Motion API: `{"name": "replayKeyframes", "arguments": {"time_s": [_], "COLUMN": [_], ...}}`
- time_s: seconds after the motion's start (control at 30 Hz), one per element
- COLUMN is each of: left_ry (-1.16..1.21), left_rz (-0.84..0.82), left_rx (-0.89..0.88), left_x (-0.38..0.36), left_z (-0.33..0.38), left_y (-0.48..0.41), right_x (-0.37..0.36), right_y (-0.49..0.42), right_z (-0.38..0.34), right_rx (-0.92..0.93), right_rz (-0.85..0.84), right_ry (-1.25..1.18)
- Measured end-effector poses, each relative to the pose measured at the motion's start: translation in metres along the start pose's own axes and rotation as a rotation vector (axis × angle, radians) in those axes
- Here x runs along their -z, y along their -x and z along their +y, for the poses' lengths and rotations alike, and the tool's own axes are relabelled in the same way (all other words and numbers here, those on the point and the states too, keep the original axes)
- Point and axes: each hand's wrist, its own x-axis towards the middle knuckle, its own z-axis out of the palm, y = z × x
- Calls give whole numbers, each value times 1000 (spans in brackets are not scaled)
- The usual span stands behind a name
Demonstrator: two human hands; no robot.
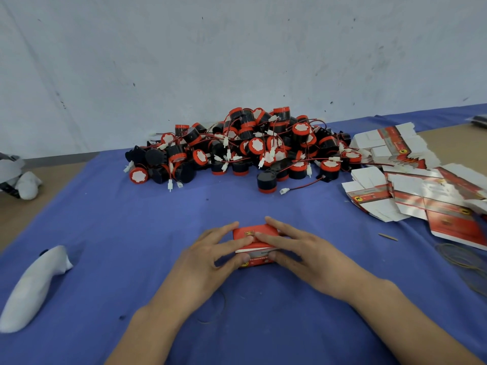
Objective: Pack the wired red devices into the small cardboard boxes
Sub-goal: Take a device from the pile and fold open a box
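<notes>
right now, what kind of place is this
Likely a hand-packing bench in a small workshop: a heap of wired red devices by the wall, stacks of flat cartons beside it, and one small cardboard box made up on the blue cloth.

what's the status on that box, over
Left hand and right hand both holding the small red box, fingers across its top. Device pile waits behind. Nothing blocking the box.
</notes>
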Motion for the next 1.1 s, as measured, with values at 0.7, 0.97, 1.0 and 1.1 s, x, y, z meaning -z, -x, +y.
{"name": "replayKeyframes", "arguments": {"time_s": [0.7,0.97,1.0,1.1], "left_ry": [67,102,105,186], "left_rz": [146,96,61,-8], "left_rx": [10,37,55,120], "left_x": [-6,-6,-7,-10], "left_z": [6,4,3,2], "left_y": [2,5,6,6], "right_x": [-5,-5,-5,-5], "right_y": [3,3,3,-2], "right_z": [1,0,0,1], "right_rx": [-2,-10,-24,-61], "right_rz": [33,45,44,58], "right_ry": [38,-10,-64,-238]}}
